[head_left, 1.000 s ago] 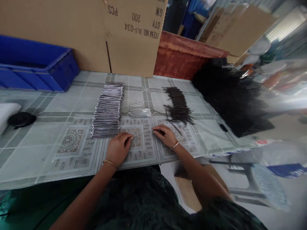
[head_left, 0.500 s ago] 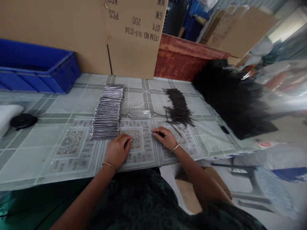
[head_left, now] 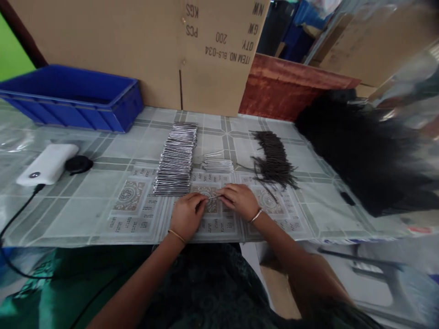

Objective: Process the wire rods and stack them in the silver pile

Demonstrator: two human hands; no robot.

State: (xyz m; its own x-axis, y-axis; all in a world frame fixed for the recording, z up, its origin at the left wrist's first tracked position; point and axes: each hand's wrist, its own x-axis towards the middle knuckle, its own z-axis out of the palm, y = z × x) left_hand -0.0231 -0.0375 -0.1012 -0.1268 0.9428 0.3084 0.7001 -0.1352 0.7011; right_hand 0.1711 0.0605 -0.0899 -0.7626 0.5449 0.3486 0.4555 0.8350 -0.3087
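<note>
My left hand (head_left: 188, 215) pinches one end of a thin metal rod (head_left: 214, 197) between thumb and fingers. My right hand (head_left: 242, 202) has its fingers closed on the rod's other end, and only a short stretch shows between the hands. Beyond my left hand lies a tall stack of shiny silver rods (head_left: 176, 160), side by side. A smaller bundle of thin silver rods (head_left: 218, 166) rests past the gap between my hands. Dark brown cord-like strips (head_left: 275, 160) form a loose pile beyond my right hand.
A blue plastic bin (head_left: 85, 98) stands at the back left, against a large cardboard sheet (head_left: 212, 82). At left are a white power bank (head_left: 48, 164) with a black cable (head_left: 17, 214) and a round black lid-like piece (head_left: 78, 164). A black heap (head_left: 363, 151) covers the table's right side.
My hands have come closer together, so less of the rod shows between them. The whole view has shifted, bringing more of the table's left side into sight.
</note>
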